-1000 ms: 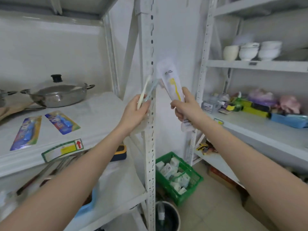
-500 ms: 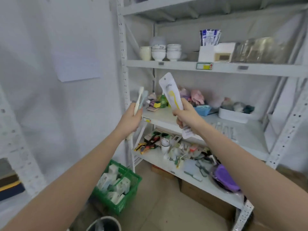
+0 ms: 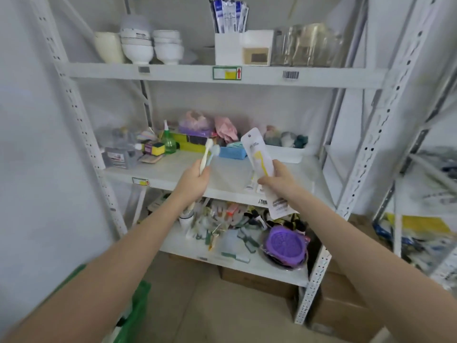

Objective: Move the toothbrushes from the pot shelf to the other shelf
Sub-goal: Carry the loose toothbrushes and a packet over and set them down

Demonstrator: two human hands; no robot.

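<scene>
Two loose toothbrushes (image 3: 207,155), one cream and one pale blue, stand upright in the closed left hand (image 3: 195,180). The right hand (image 3: 278,180) is clamped around a white packet holding a yellow toothbrush (image 3: 258,157), tilted slightly left. Both hands are raised in front of the middle board of a white metal shelf unit (image 3: 222,191). Behind them on that board sit a green spray bottle (image 3: 169,142), a blue perforated plastic basket (image 3: 232,152) and a white tray (image 3: 286,153). White ceramic bowls (image 3: 150,47) are stacked on the board above.

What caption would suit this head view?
Left hand holds two loose toothbrushes, right hand a packaged toothbrush, before the middle shelf.
</scene>
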